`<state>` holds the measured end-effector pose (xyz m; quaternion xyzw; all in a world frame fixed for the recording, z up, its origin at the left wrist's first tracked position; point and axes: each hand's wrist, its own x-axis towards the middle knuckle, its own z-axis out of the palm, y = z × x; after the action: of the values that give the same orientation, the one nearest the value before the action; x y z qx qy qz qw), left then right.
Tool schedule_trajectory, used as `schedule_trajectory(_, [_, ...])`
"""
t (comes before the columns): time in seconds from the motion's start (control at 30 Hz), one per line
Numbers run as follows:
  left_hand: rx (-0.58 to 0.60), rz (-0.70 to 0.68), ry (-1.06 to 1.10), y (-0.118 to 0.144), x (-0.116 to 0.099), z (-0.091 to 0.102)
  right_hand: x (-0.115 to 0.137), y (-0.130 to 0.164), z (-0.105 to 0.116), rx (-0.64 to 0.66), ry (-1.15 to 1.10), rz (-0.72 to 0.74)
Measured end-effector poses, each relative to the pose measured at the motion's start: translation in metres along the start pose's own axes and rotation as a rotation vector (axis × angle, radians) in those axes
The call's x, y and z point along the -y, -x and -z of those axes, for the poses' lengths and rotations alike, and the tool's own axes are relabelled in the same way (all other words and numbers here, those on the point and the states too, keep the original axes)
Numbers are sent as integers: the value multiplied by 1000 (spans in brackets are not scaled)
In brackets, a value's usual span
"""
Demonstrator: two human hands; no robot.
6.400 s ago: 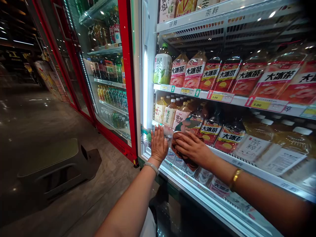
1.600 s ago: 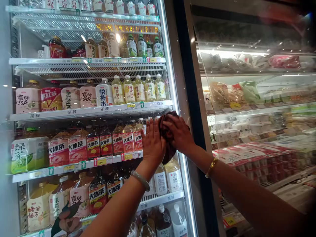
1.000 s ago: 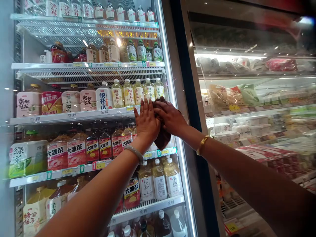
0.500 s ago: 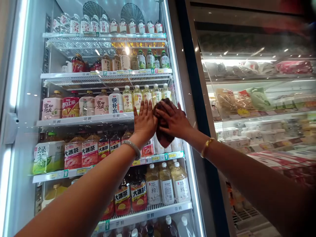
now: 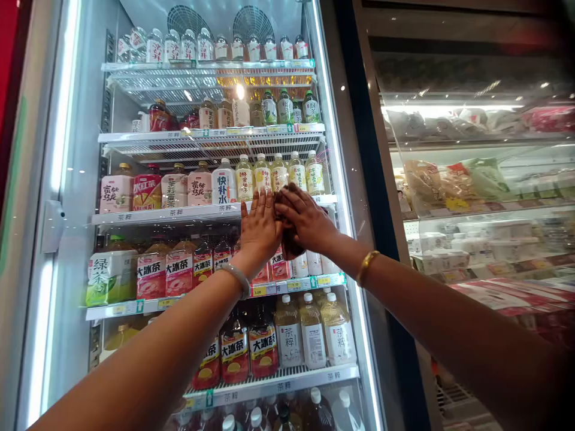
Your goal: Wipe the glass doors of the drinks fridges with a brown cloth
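We've slid the cloth (image 5: pixel 290 242) a bit down-left on the glass door (image 5: pixel 202 179) since a second ago, now mid-frame. Right hand (image 5: pixel 305 218) presses flat on it, left hand (image 5: pixel 260 230) open, palm on the glass beside. So the wiping's working across the bottles (image 5: pixel 278 173) area.

Rows of bottled tea (image 5: pixel 179 272) on white shelves (image 5: pixel 135 216); packaged food (image 5: pixel 453 179) rightward.

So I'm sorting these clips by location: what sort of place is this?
Most likely a convenience store or supermarket: a glass-door drinks cooler with bottled teas over price tags, and a chilled case of packaged food beside it.
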<state>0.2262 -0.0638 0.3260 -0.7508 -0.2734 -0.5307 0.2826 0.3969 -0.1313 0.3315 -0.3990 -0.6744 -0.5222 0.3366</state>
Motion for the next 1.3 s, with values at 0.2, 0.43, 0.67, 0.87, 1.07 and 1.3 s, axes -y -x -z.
schedule_trajectory(0.2, [-57, -77, 24, 19, 24, -8, -6, 14, 5, -62, -15, -191])
schedule_trajectory(0.43, [-258, -183, 336, 0, 6, -14, 38, -48, -33, -136, -96, -271])
schedule_trajectory(0.67, [-187, -213, 421, 16, 7, -30, 24, 23, -20, -61, -45, -171])
schedule_trajectory(0.87, [-293, -225, 255, -23, -4, -13, 24, -32, -48, -89, 16, -286])
schedule_trajectory(1.07, [-312, -84, 164, -30, 47, 12, 83, -65, -73, -30, -42, -230])
schedule_trajectory(1.3, [-330, -216, 109, 31, 46, -2, 49, -1, -49, 44, 17, -81])
